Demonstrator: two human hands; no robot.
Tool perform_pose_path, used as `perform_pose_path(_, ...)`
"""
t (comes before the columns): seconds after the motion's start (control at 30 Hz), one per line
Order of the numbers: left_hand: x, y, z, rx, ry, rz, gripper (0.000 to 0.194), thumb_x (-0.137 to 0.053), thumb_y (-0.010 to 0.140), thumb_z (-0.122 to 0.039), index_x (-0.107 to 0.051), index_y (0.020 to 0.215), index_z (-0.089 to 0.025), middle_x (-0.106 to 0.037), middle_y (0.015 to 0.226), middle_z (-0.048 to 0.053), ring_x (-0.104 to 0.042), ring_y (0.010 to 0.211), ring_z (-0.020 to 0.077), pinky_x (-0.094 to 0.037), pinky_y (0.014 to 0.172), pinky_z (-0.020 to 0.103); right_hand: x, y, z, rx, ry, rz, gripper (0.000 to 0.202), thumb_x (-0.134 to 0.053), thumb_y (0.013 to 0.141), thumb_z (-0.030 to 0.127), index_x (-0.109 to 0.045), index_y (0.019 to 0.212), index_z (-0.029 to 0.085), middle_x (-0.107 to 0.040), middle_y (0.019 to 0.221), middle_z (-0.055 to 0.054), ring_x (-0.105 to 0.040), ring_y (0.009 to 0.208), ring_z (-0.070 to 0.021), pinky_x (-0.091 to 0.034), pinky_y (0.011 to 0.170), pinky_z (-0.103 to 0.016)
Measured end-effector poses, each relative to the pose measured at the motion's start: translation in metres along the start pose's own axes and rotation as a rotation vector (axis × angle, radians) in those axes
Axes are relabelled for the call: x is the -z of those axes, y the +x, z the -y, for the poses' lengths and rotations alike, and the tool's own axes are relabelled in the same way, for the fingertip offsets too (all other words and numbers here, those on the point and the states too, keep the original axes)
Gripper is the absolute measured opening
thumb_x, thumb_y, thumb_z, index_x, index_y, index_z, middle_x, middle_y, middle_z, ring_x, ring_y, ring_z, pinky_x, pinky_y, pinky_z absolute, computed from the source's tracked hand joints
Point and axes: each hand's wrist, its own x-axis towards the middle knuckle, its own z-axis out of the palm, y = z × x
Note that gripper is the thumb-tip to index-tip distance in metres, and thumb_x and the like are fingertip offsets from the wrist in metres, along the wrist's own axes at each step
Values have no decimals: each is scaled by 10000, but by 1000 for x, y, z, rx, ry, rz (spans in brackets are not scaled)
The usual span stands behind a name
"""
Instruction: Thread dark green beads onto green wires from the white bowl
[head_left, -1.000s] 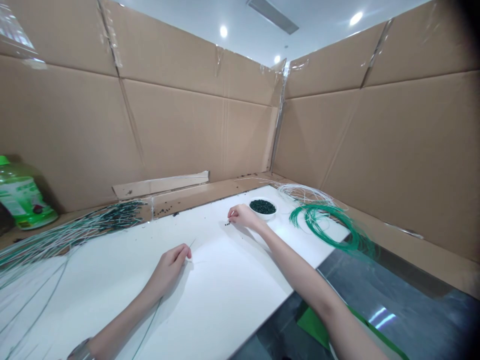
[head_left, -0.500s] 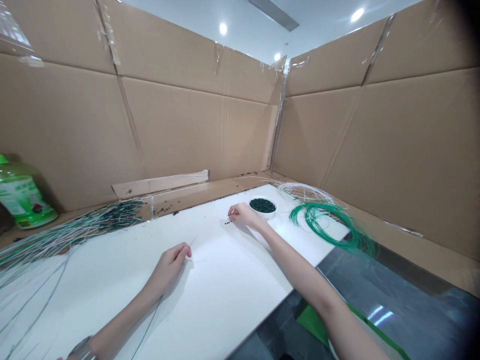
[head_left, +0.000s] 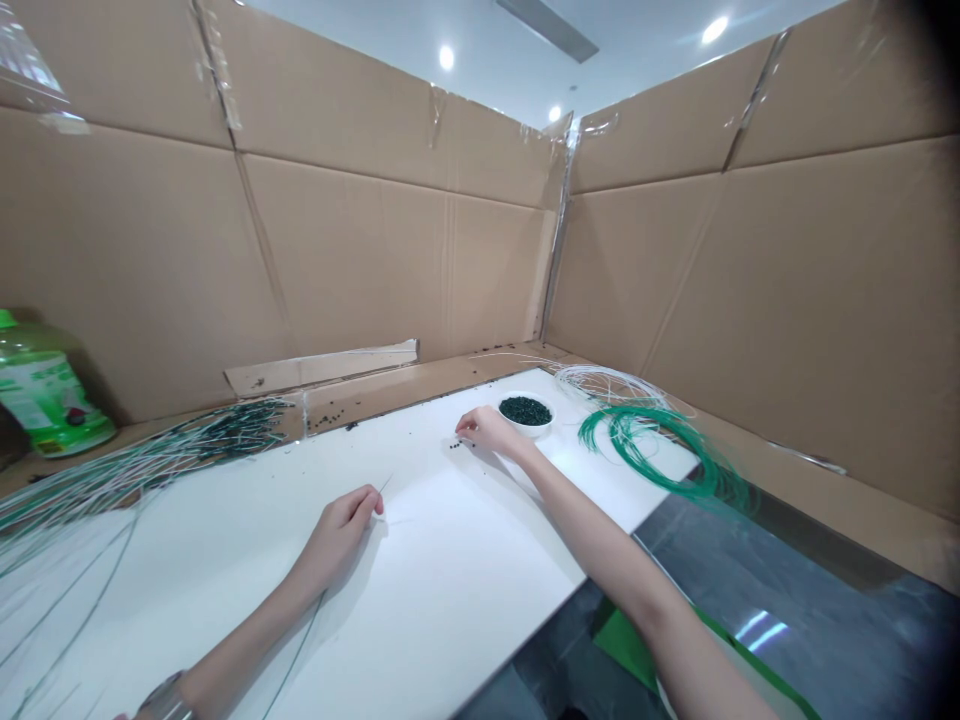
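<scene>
My left hand (head_left: 346, 530) is closed in a pinch on a thin green wire (head_left: 295, 655). Its short tip sticks out past the fingers, and the longer length trails under the wrist toward the near edge of the white table (head_left: 450, 580). Farther off, my right hand (head_left: 487, 430) rests low over the tabletop, thumb and fingers drawn together. Several tiny dark beads (head_left: 455, 445) lie right beside its fingertips; whatever is between them is too small to see. Just beyond that hand stands a white bowl (head_left: 551, 428) full of dark green beads (head_left: 525, 410).
Coiled green wire (head_left: 637, 460) and white wire (head_left: 607, 380) lie at the right corner. A bundle of beaded strands (head_left: 225, 430) spreads along the left, before a green bottle (head_left: 56, 395). Cardboard walls (head_left: 360, 250) enclose the back and right side.
</scene>
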Motion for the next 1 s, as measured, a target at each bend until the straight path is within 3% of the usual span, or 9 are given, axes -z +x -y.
perform_pose_path(0.17,0,0,0,-6,-2,3,370,-386,782,-515,-504,650,-190,-306,460,-63,-294,431,117,-224,436,214,26,-8,4,-55,-49,-92,249,-530,906,326,-592,1067,146,-618,1084,-64,-610,950,-172,-515,838,-382)
perform_pose_path(0.33,0,0,-1,-9,-4,11,363,-380,789,-503,-499,649,-190,-295,466,-64,-276,428,113,-209,429,213,65,-26,-22,-338,-173,-187,274,-531,904,326,-569,1120,161,-586,1150,-78,-586,1016,-193,-499,873,-408)
perform_pose_path(0.53,0,0,1,-17,-10,15,370,-390,786,-515,-497,651,-188,-289,461,-66,-265,426,110,-196,421,211,62,-31,-39,-529,-215,-80,276,-554,892,321,-570,1118,161,-594,1125,-72,-604,968,-181,-522,820,-370)
perform_pose_path(0.77,0,-1,-2,-16,-11,10,365,-399,778,-513,-499,647,-187,-298,460,-64,-273,422,109,-199,412,208,58,-26,-42,-497,-172,-144,278,-550,894,320,-568,1123,163,-588,1141,-77,-597,988,-186,-515,838,-380)
perform_pose_path(1.0,1,-1,-3,-14,2,4,377,-390,778,-519,-509,645,-188,-321,464,-59,-289,428,114,-218,418,210,54,-19,-28,-264,-16,-208,256,-532,904,322,-582,1086,148,-605,1103,-70,-605,957,-175,-520,827,-377)
